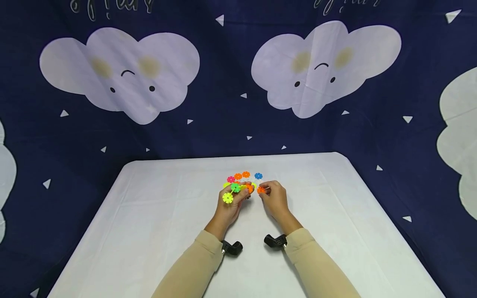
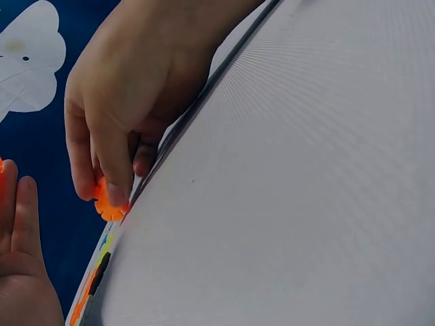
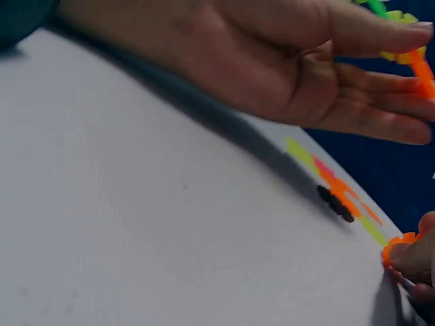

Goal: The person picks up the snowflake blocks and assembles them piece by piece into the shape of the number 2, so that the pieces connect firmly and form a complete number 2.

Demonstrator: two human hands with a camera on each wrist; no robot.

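Note:
My left hand [image 1: 228, 210] pinches a joined piece of notched plastic discs between thumb and fingers: a yellow disc [image 1: 227, 198], a green disc [image 1: 235, 188] and an orange disc [image 1: 249, 189]. Part of that piece lies hidden behind the fingers. Just to the right, my right hand [image 1: 277, 203] pinches a single orange disc [image 2: 109, 204] by thumb and fingertips. A small gap separates the two hands in the head view. The right wrist view shows the left thumb over a yellow disc [image 3: 401, 54], with the other left fingers nearly straight.
Beyond the hands, loose discs lie on the white table [image 1: 167, 223]: a blue disc [image 1: 258, 176], a pink disc [image 1: 231, 179] and several orange and yellow ones. A dark disc [image 3: 336, 204] lies nearer. A navy cloud-print cloth [image 1: 223, 136] hangs behind the table.

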